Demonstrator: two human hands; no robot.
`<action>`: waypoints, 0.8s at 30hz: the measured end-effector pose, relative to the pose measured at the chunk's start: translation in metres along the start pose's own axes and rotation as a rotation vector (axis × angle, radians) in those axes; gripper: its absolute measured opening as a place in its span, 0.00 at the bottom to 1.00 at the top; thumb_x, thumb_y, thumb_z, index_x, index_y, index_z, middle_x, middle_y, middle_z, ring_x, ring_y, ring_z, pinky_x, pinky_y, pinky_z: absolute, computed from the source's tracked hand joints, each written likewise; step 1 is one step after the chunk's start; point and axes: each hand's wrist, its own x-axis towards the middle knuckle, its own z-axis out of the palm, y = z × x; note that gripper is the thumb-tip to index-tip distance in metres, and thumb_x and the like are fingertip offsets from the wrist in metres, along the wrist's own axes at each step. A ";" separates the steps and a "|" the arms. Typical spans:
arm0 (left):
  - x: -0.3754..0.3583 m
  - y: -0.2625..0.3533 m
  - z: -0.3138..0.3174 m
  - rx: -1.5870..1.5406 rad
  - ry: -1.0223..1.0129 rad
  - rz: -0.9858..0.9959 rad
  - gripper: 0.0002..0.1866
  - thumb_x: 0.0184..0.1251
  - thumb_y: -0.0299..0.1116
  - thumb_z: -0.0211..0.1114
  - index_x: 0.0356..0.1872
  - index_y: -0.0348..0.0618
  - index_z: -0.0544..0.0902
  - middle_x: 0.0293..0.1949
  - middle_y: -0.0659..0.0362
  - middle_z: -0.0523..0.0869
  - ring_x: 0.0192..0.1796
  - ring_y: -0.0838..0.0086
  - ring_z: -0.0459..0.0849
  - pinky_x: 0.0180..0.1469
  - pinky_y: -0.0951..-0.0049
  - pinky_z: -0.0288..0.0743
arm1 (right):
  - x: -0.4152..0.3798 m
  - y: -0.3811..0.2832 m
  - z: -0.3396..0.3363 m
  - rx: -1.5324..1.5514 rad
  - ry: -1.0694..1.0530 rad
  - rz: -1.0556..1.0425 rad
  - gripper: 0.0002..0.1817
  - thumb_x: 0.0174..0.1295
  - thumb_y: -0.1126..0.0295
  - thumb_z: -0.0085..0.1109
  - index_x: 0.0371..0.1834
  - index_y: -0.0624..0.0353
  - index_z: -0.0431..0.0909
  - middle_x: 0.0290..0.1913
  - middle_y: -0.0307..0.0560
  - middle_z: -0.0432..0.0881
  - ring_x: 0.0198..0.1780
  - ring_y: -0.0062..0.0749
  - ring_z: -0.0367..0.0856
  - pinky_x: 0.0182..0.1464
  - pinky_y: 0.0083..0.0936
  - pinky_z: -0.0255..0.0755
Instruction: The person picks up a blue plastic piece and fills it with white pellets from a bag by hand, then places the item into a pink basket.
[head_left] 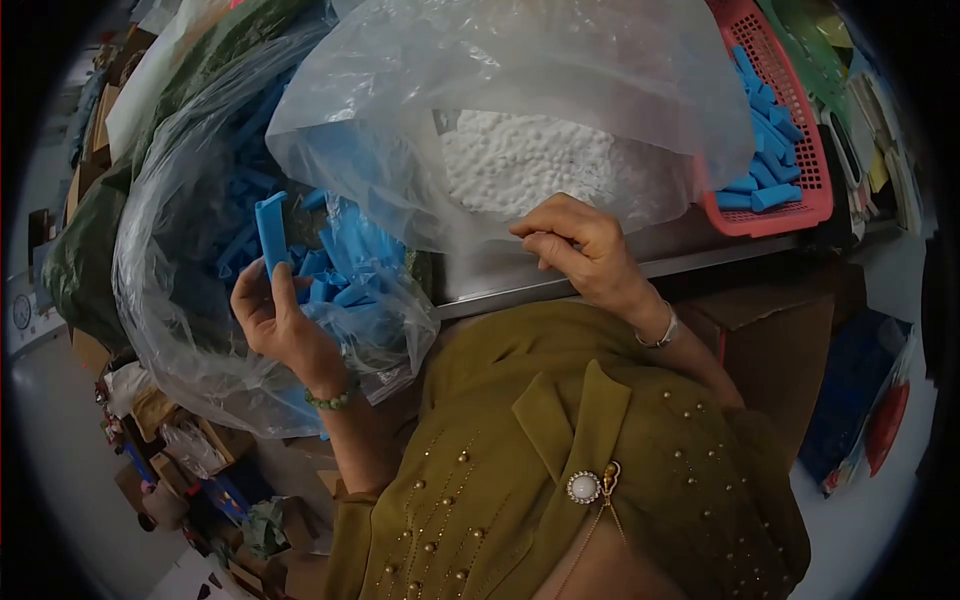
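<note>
Between the thumb and fingers of my left hand (285,325) stands a blue piece (271,232), held upright over a large clear plastic bag (165,290) with many blue pieces (350,255) inside. My right hand (585,250) is closed in a pinch at the front edge of another clear plastic bag (400,90); what its fingertips hold, if anything, is too small to make out. Small white pellets (530,165) lie within that bag's opening, just beyond my right hand.
A pink basket (815,195) with blue pieces stands at the back right. The metal table edge (500,298) runs in front of me. Cardboard (775,350) is below it on the right, and boxes (225,440) stand on the floor at the lower left.
</note>
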 end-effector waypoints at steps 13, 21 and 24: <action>-0.045 0.008 0.145 -0.055 -0.926 0.389 0.10 0.58 0.27 0.69 0.40 0.37 0.81 0.41 0.52 0.82 0.40 0.63 0.81 0.41 0.70 0.75 | -0.009 0.004 -0.020 0.341 0.373 0.265 0.11 0.63 0.71 0.56 0.46 0.64 0.79 0.37 0.40 0.82 0.30 0.17 0.74 0.31 0.16 0.67; 0.033 -0.076 0.257 0.798 -0.944 0.685 0.18 0.66 0.41 0.57 0.51 0.44 0.82 0.52 0.50 0.83 0.53 0.55 0.81 0.59 0.58 0.71 | -0.027 0.012 -0.041 0.230 0.442 0.280 0.08 0.61 0.67 0.59 0.34 0.60 0.77 0.27 0.36 0.79 0.29 0.17 0.75 0.31 0.17 0.66; 0.057 -0.212 0.321 0.651 -0.706 1.050 0.19 0.63 0.43 0.57 0.52 0.47 0.81 0.52 0.51 0.82 0.54 0.54 0.80 0.60 0.58 0.70 | -0.033 0.013 -0.049 0.228 0.458 0.274 0.08 0.60 0.67 0.60 0.34 0.60 0.78 0.27 0.36 0.79 0.28 0.17 0.75 0.30 0.17 0.66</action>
